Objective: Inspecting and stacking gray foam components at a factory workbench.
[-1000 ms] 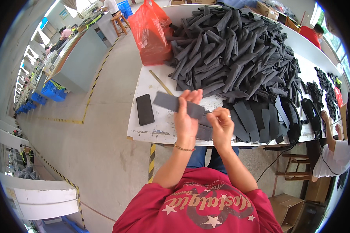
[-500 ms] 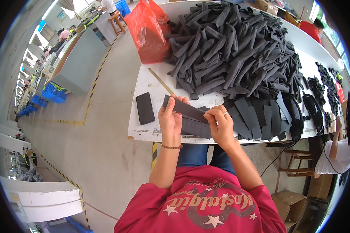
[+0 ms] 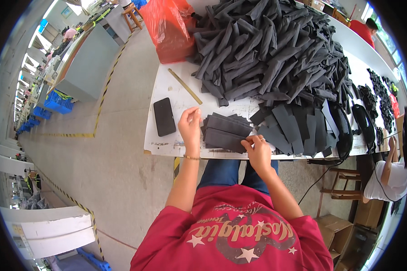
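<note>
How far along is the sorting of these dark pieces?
Early. Done: flat pieces laid out by the table edge. In hand: left hand and right hand squaring a small stack. Left: the big pile.

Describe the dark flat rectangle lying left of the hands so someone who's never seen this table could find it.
Start at the white table with the huge heap of dark grey strips. Near its front left corner, just left of the left hand, lies a black phone-like slab. Unlike the matte fabric pieces, it is smooth, rigid, round-cornered and lies alone.
</note>
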The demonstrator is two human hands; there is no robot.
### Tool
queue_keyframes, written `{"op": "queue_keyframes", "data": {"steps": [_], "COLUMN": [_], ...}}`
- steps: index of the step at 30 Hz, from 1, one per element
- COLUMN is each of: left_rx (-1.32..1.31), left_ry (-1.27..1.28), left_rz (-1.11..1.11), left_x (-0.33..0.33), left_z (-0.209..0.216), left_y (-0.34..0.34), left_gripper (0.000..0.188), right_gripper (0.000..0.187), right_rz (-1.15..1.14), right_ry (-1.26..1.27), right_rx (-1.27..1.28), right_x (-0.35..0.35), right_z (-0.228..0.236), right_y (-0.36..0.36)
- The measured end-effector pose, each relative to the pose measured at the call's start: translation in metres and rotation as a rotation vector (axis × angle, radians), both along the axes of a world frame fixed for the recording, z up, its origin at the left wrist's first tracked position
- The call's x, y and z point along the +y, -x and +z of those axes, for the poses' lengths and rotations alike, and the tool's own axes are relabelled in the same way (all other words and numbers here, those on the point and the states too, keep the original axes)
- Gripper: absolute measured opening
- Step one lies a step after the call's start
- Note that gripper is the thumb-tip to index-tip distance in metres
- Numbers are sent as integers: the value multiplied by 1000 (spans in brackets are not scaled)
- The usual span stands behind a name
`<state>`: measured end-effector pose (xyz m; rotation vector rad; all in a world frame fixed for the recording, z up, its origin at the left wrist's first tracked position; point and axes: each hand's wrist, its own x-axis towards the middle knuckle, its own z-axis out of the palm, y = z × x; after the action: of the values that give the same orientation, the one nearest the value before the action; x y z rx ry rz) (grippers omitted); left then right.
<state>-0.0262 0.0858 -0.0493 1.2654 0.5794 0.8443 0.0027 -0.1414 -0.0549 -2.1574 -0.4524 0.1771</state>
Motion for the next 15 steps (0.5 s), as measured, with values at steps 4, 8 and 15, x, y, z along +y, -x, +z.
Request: {"op": "queue_keyframes", "data": {"steps": [4,8,15], "left_rx": [160,513,524], "left_ry": [-32,-44,-87], "left_rz": [-118,-87,-85], "left_x": [53,69,69], "left_z": [-22,-41,-66], "left_y": [-56,-116,-153], "left_gripper": [29,34,27], "right_gripper": [26,43,25], "right_rz": [-112,-15,340], "right_ry": [157,570,806], "right_rx": [-396,-473,-880], "right_x": [-34,-71,-77], "right_z": [0,-11,-30], "right_y": [-11,-32,-40]}}
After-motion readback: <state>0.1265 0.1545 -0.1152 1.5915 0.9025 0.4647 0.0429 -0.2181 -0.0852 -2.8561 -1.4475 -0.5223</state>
